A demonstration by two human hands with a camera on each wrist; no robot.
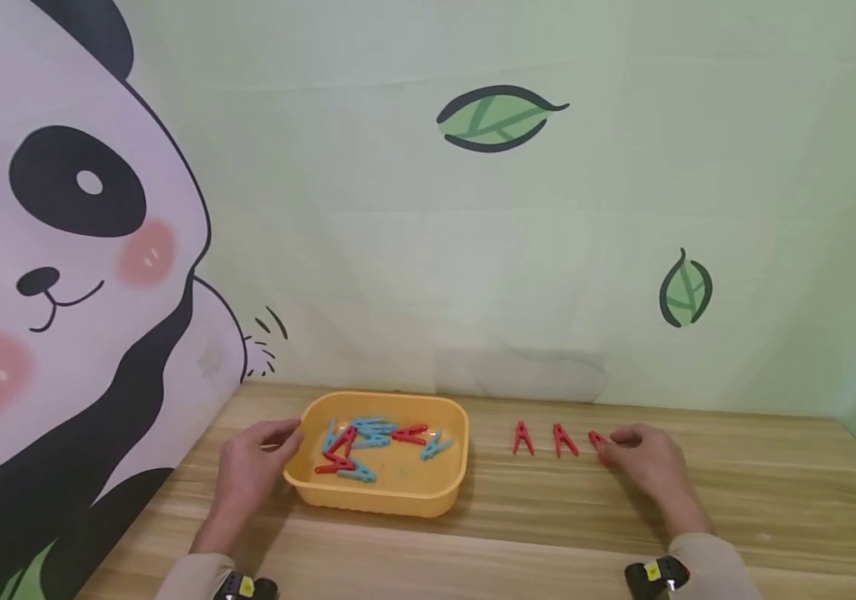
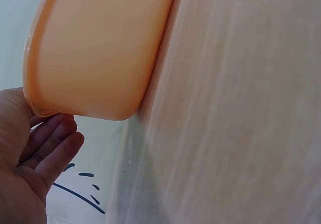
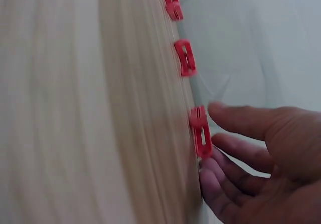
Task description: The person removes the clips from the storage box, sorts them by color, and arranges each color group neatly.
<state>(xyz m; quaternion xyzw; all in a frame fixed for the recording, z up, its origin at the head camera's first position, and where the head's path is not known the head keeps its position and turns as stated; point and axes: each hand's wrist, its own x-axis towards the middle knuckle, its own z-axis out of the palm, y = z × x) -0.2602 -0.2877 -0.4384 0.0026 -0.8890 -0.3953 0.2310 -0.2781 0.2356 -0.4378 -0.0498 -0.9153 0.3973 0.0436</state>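
Note:
A yellow plastic basket [image 1: 375, 502] stands on the wooden table, holding several blue and red clothespins. My left hand [image 1: 253, 467] is at its left end, fingertips right at the rim; in the left wrist view the fingers [image 2: 60, 158] extend loosely beside the end wall. To the right of the basket, red clothespins lie in a row: one on the left [image 1: 523, 438], one in the middle [image 1: 565, 441], and a third [image 3: 201, 133] by my right hand [image 1: 648, 458]. The right thumb and fingers are apart, tips close beside that third clothespin, partly covering it in the head view.
Behind the table [image 1: 548, 525] rises a pale green backdrop [image 1: 367, 250] printed with leaves. A large printed panda [image 1: 60, 275] fills the wall on the left. Bare wood surrounds the row of clothespins in front and to the right.

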